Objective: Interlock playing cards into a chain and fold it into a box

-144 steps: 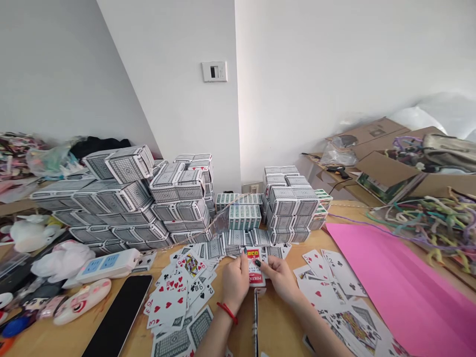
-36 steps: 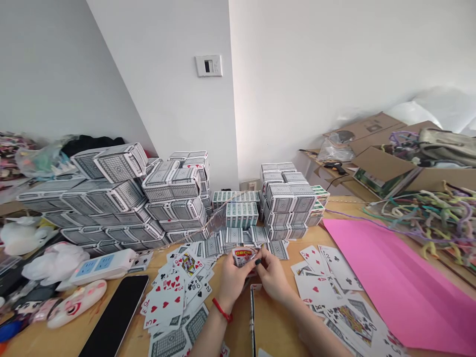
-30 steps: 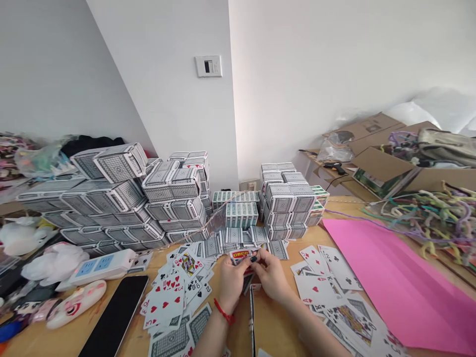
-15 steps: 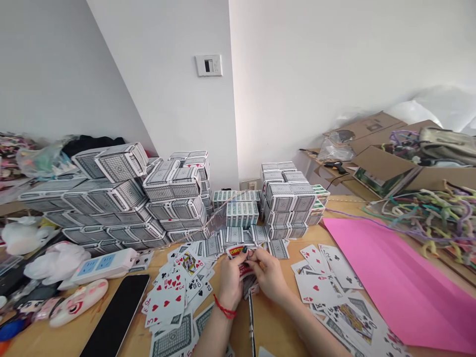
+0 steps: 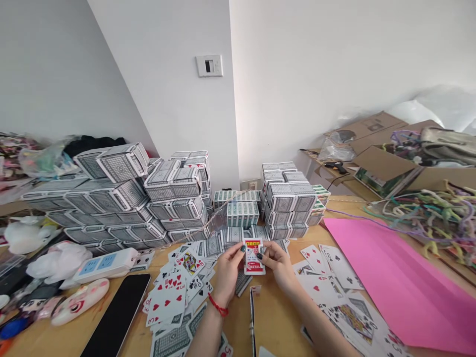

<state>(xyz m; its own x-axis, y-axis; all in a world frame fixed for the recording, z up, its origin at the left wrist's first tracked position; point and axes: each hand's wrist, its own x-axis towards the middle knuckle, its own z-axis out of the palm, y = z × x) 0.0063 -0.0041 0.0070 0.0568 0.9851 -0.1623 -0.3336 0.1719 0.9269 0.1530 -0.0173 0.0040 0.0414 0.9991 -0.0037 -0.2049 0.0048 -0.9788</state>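
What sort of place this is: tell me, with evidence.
Probably an indoor craft workspace: a light-brown wooden table, stacked grey-patterned rectangular card blocks, and a tangle of thin multicoloured strands.

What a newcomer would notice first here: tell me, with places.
The bright pink paper on the right side of the table likely draws the eye first. Next come the tall grey-patterned stacks at the back left. In the middle, the left hand and right hand hold a red-and-white card.

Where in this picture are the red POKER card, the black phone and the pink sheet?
Red POKER card (image 5: 253, 259), head view: middle of its printed face.
Black phone (image 5: 118, 315), head view: middle of its dark screen.
Pink sheet (image 5: 396, 282), head view: middle of its surface.
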